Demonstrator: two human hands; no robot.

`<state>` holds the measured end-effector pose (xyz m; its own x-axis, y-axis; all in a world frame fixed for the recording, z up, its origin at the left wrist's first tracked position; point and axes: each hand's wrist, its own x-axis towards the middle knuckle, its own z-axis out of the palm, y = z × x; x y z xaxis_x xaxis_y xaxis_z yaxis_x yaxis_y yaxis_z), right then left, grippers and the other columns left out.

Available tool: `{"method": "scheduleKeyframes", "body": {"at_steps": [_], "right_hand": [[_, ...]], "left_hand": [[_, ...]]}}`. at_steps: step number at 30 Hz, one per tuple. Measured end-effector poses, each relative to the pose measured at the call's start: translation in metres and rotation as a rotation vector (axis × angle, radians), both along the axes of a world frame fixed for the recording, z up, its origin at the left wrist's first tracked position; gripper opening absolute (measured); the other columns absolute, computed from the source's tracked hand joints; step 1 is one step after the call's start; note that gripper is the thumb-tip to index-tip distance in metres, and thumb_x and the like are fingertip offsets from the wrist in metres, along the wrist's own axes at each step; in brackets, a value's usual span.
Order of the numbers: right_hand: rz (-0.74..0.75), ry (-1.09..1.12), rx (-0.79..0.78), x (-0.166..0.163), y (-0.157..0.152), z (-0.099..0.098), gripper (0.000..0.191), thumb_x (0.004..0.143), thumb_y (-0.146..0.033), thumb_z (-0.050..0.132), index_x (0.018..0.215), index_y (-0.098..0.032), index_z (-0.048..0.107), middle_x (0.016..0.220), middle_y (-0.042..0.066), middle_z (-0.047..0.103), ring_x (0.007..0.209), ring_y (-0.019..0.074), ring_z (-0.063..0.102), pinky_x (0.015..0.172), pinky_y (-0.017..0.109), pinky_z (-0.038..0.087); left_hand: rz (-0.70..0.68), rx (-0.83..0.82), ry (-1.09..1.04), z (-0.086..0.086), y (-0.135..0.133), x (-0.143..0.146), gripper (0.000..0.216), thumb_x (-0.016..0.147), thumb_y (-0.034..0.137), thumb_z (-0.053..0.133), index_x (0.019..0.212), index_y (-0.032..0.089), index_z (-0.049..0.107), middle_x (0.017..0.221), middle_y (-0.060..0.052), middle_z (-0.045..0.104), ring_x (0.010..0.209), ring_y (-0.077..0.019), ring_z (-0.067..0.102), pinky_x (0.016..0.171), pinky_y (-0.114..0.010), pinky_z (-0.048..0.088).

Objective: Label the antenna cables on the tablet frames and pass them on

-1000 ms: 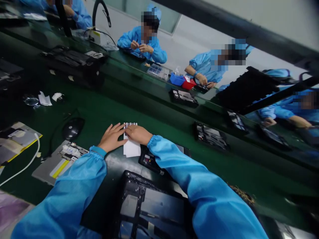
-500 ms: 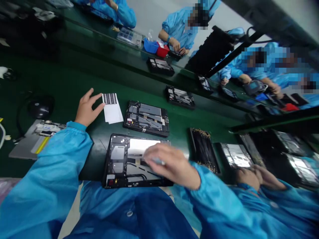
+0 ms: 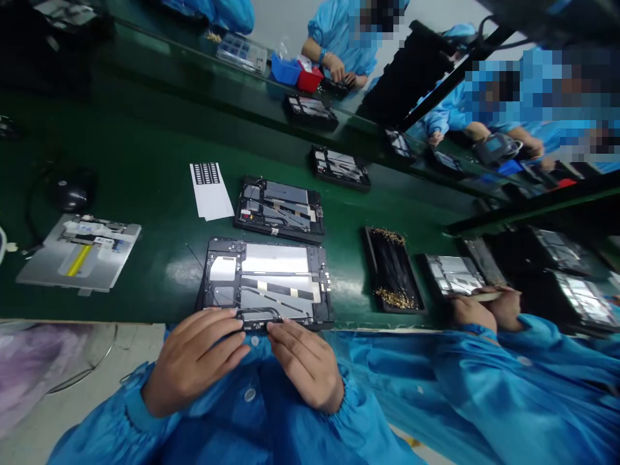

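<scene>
An open tablet (image 3: pixel 266 278) with its back cover off lies on the green belt right in front of me. My left hand (image 3: pixel 196 358) and my right hand (image 3: pixel 306 363) meet at its near rim, fingers pressed together, fingertips on the black frame edge. Whether anything small sits between the fingers is hidden. Behind the tablet lie a white sheet with a block of black stickers (image 3: pixel 211 190) and a second open tablet (image 3: pixel 279 210).
A grey plate with a yellow strip (image 3: pixel 80 252) and a black mouse (image 3: pixel 72 190) lie to the left. Right of the tablet is a black tray of gold-tipped cables (image 3: pixel 392 268). A neighbour's hands (image 3: pixel 479 310) work on another tablet. More people sit across the far belt.
My left hand left the white sticker sheet and came back to the tablet's near edge. My right hand slid off the tablet's middle to the same edge. The view tilted down.
</scene>
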<state>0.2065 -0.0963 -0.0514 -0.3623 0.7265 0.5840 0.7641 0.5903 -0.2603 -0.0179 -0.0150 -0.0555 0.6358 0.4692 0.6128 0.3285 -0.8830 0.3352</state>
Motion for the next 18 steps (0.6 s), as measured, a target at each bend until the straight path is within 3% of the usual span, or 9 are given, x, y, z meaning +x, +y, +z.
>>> {"method": "scheduleKeyframes", "body": {"at_steps": [18], "right_hand": [[-0.057,-0.065,-0.013,-0.013,0.001,-0.003,0.022,0.098,-0.007,0.049,0.099,-0.007,0.071,0.108,0.019,0.077,0.106,0.0244,0.073,0.097,0.039,0.062]], "left_hand": [[0.012,0.098,0.052,-0.014,-0.004,0.01,0.011,0.092,0.024,0.067,0.103,0.021,0.071,0.099,-0.004,0.075,0.098,-0.0206,0.071,0.086,-0.036,0.058]]}}
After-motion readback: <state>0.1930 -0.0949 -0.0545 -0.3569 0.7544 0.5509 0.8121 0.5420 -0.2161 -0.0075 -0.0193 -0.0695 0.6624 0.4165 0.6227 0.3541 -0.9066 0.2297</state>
